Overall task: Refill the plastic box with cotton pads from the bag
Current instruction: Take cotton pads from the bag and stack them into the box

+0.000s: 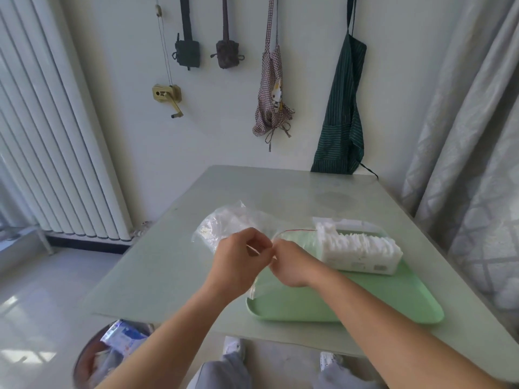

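Note:
A clear plastic bag (224, 223) with white cotton pads in it lies on the pale table, its red-lined mouth toward the tray. My left hand (238, 259) and my right hand (289, 265) meet just above the bag's open edge, and each pinches the thin plastic there. To the right, a clear plastic box (362, 251) packed with upright white cotton pads stands on the far part of a green tray (393, 301).
The table (168, 276) reaches to a white wall where aprons (341, 108) and small pouches hang. A radiator (56, 122) is at the left and a curtain (477, 136) at the right. A bin (112, 352) with rubbish stands on the floor under the table's front left corner.

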Motion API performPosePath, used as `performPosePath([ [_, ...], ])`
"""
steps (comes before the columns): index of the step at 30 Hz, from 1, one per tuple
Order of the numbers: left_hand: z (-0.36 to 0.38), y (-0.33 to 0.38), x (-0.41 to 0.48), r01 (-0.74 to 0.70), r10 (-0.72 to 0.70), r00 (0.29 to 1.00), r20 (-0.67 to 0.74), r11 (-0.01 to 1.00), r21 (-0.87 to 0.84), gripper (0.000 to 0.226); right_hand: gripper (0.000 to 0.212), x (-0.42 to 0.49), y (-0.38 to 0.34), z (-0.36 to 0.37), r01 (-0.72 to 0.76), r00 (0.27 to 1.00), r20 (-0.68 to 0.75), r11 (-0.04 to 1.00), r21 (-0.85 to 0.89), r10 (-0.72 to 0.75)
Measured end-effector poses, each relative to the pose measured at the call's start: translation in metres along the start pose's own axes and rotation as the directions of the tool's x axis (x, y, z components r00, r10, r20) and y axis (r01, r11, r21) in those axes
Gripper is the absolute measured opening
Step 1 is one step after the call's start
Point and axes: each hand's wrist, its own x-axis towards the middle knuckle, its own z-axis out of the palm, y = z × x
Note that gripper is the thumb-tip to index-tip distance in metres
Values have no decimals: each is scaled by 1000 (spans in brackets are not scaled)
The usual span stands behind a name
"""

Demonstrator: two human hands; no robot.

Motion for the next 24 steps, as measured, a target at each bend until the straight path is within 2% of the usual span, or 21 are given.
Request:
performPosePath([
  [2,-7,1,0,35,-35,999,7,983,-182,8,35,14,5,6,-23,998,-54,997,76,27],
  [4,-21,-13,8,96,-132,987,-96,945,-312,11,35,34,11,15,-17,995,-96,994,106,27],
  [7,-39,-50,25,279,-430,876,-217,820,-499,10,47,60,17,26,-34,989,-136,992,120,50],
  [10,-39,-88,40,431,-636,764,-112,632,-644,11,44,85,18,30,-20,958,-271,968,251,90],
  [13,-29,-106,49,464,-660,751,-27,556,-690,12,43,102,17,28,-36,932,-334,953,301,141],
  [16,-22,-111,55,456,-629,777,-20,585,-670,13,46,116,18,31,-42,920,-353,938,345,171],
  [20,-13,-116,56,463,-527,850,17,731,-502,18,43,129,20,37,-49,910,-361,918,394,204],
  [24,-6,-126,51,412,-434,901,3,853,-320,16,39,133,24,38,-132,921,-307,933,336,241],
])
